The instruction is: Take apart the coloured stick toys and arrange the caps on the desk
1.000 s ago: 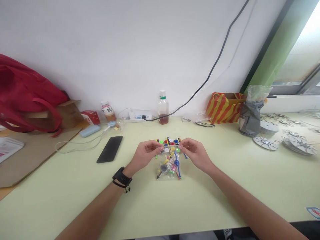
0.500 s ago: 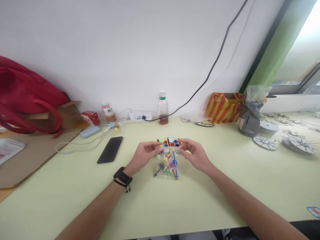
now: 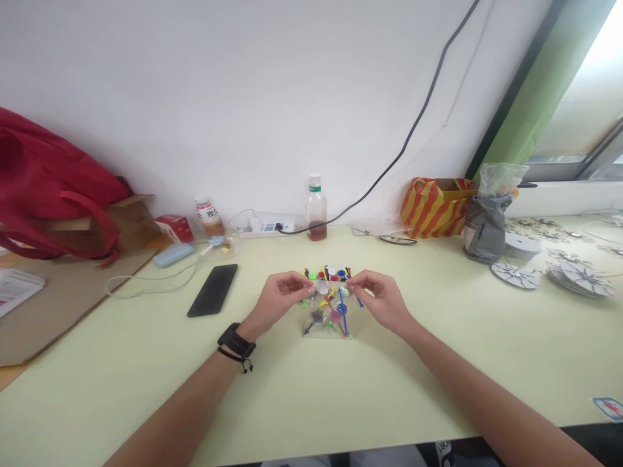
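Between my two hands is a clear plastic bag (image 3: 329, 325) with small coloured plastic pieces inside, some long and thin, some round. My left hand (image 3: 282, 297) pinches the bag's upper left corner between thumb and fingers. At the upper right corner, my right hand (image 3: 378, 298) has the same kind of pinch. Just behind the bag lies a group of loose coloured plastic pieces (image 3: 332, 272) in blue, red, green, yellow and white, partly hidden by the bag and fingers.
A black phone (image 3: 213, 290) lies left of my hands. Against the wall stand a bottle (image 3: 316, 211), a power strip (image 3: 272, 224) and a striped bag (image 3: 435, 206). To the right are grey discs (image 3: 514, 275) and a grey bag (image 3: 485, 227); a red backpack (image 3: 53, 175) is at the left.
The bag's lower edge has risen slightly and moved a little to the right. Both hands keep their pinch on its top edge. The view has shifted slightly.
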`<move>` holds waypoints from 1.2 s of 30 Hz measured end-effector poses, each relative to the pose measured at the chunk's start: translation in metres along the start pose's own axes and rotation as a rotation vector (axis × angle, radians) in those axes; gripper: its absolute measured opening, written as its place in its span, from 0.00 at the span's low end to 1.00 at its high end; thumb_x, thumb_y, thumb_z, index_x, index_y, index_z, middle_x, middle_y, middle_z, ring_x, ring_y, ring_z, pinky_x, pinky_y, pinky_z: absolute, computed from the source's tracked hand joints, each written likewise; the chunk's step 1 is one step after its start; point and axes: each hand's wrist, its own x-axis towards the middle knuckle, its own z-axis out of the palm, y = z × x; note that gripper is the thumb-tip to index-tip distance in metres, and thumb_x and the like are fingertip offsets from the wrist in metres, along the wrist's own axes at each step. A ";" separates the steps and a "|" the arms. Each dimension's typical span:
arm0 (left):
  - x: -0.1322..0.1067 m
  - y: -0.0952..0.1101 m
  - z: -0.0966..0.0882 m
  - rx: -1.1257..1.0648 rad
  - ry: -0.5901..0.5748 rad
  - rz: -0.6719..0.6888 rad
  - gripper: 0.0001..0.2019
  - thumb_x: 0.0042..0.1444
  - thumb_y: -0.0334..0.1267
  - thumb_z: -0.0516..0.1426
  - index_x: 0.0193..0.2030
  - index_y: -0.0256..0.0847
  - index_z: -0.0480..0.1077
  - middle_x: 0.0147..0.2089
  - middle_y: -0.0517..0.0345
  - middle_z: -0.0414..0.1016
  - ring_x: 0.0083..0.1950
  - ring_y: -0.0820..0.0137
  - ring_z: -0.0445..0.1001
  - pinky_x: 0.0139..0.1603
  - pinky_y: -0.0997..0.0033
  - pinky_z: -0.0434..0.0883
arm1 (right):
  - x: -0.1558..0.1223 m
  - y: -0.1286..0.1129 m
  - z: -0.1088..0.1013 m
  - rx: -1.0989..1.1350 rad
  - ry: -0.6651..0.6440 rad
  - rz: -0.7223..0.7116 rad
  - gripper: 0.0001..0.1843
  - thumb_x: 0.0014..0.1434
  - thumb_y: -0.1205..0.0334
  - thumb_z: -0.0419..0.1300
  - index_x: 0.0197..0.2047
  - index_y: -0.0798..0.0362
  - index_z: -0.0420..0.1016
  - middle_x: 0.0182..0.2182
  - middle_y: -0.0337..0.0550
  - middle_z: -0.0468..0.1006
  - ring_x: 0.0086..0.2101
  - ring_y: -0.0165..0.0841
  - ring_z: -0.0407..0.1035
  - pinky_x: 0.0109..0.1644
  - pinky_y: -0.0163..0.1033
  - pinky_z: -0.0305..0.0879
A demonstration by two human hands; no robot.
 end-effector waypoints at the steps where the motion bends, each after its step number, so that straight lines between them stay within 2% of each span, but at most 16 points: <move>1: 0.000 0.000 0.000 -0.012 -0.006 -0.005 0.16 0.51 0.41 0.72 0.45 0.38 0.81 0.39 0.53 0.82 0.41 0.67 0.80 0.46 0.69 0.77 | 0.000 0.000 0.000 0.001 0.005 -0.002 0.09 0.60 0.54 0.65 0.37 0.51 0.83 0.34 0.46 0.84 0.37 0.39 0.78 0.45 0.45 0.75; 4: -0.001 -0.001 0.001 -0.012 -0.007 -0.012 0.21 0.52 0.42 0.72 0.52 0.38 0.79 0.40 0.53 0.82 0.41 0.68 0.80 0.46 0.68 0.78 | 0.000 0.000 0.000 0.006 0.002 0.006 0.08 0.60 0.56 0.65 0.36 0.51 0.83 0.33 0.45 0.84 0.36 0.39 0.78 0.45 0.45 0.75; 7: 0.000 -0.002 0.002 0.030 -0.003 0.011 0.14 0.56 0.44 0.69 0.44 0.36 0.81 0.39 0.50 0.83 0.38 0.69 0.79 0.41 0.72 0.76 | 0.000 -0.001 0.000 0.024 -0.009 0.025 0.07 0.59 0.58 0.65 0.36 0.51 0.82 0.32 0.44 0.83 0.35 0.38 0.77 0.44 0.44 0.73; 12: 0.001 -0.004 0.004 0.046 -0.033 0.051 0.12 0.61 0.45 0.66 0.39 0.36 0.78 0.34 0.53 0.81 0.34 0.72 0.76 0.37 0.74 0.74 | 0.000 -0.002 0.000 0.110 -0.042 0.111 0.06 0.56 0.59 0.68 0.36 0.52 0.82 0.31 0.42 0.82 0.34 0.36 0.75 0.41 0.42 0.70; 14: 0.000 -0.005 0.005 0.028 -0.032 0.032 0.12 0.61 0.44 0.66 0.42 0.37 0.79 0.37 0.53 0.82 0.35 0.71 0.78 0.38 0.73 0.75 | 0.000 -0.002 0.000 0.171 -0.043 0.169 0.06 0.54 0.59 0.68 0.35 0.52 0.82 0.29 0.41 0.81 0.33 0.35 0.74 0.39 0.41 0.70; 17: -0.002 -0.005 0.008 0.011 -0.036 -0.009 0.17 0.55 0.43 0.70 0.49 0.38 0.79 0.44 0.50 0.83 0.41 0.68 0.80 0.44 0.70 0.77 | 0.001 -0.003 0.000 0.226 -0.021 0.246 0.06 0.52 0.61 0.68 0.34 0.52 0.81 0.27 0.41 0.80 0.31 0.34 0.73 0.38 0.41 0.70; 19: -0.003 -0.005 0.009 0.034 -0.036 -0.015 0.17 0.54 0.43 0.71 0.47 0.37 0.81 0.42 0.50 0.83 0.40 0.68 0.79 0.42 0.71 0.77 | 0.002 -0.005 0.000 0.245 -0.017 0.278 0.06 0.50 0.62 0.68 0.33 0.52 0.81 0.26 0.41 0.80 0.31 0.34 0.73 0.38 0.41 0.69; 21: -0.003 -0.003 0.009 0.061 -0.036 -0.008 0.14 0.56 0.44 0.69 0.43 0.36 0.82 0.36 0.52 0.83 0.34 0.71 0.77 0.38 0.72 0.76 | 0.002 -0.006 0.000 0.261 -0.019 0.304 0.06 0.49 0.62 0.68 0.32 0.52 0.81 0.26 0.40 0.80 0.30 0.34 0.72 0.37 0.41 0.68; 24: -0.002 -0.003 0.009 0.070 -0.036 -0.002 0.13 0.57 0.45 0.69 0.41 0.36 0.82 0.31 0.53 0.81 0.31 0.72 0.75 0.35 0.73 0.75 | 0.002 -0.008 -0.001 0.291 -0.042 0.342 0.07 0.49 0.60 0.69 0.32 0.52 0.81 0.26 0.40 0.80 0.30 0.33 0.71 0.38 0.41 0.68; 28: -0.001 -0.005 0.009 0.032 -0.006 -0.007 0.13 0.56 0.45 0.69 0.40 0.36 0.82 0.34 0.53 0.81 0.34 0.70 0.77 0.38 0.72 0.76 | 0.002 -0.006 -0.004 0.368 -0.117 0.388 0.11 0.52 0.56 0.71 0.37 0.52 0.82 0.28 0.40 0.79 0.29 0.31 0.69 0.38 0.40 0.66; 32: -0.002 -0.004 0.009 0.039 -0.041 -0.005 0.13 0.58 0.45 0.68 0.40 0.36 0.82 0.31 0.54 0.80 0.31 0.73 0.74 0.35 0.74 0.73 | 0.002 -0.006 -0.004 0.339 -0.176 0.350 0.17 0.52 0.53 0.74 0.43 0.52 0.84 0.30 0.39 0.78 0.31 0.31 0.68 0.39 0.40 0.66; 36: -0.001 -0.002 0.008 0.046 -0.078 -0.014 0.13 0.59 0.46 0.67 0.36 0.35 0.81 0.29 0.54 0.79 0.30 0.73 0.72 0.33 0.74 0.71 | 0.002 -0.005 -0.002 0.304 -0.178 0.343 0.19 0.54 0.47 0.73 0.39 0.54 0.83 0.29 0.40 0.77 0.30 0.30 0.66 0.37 0.39 0.65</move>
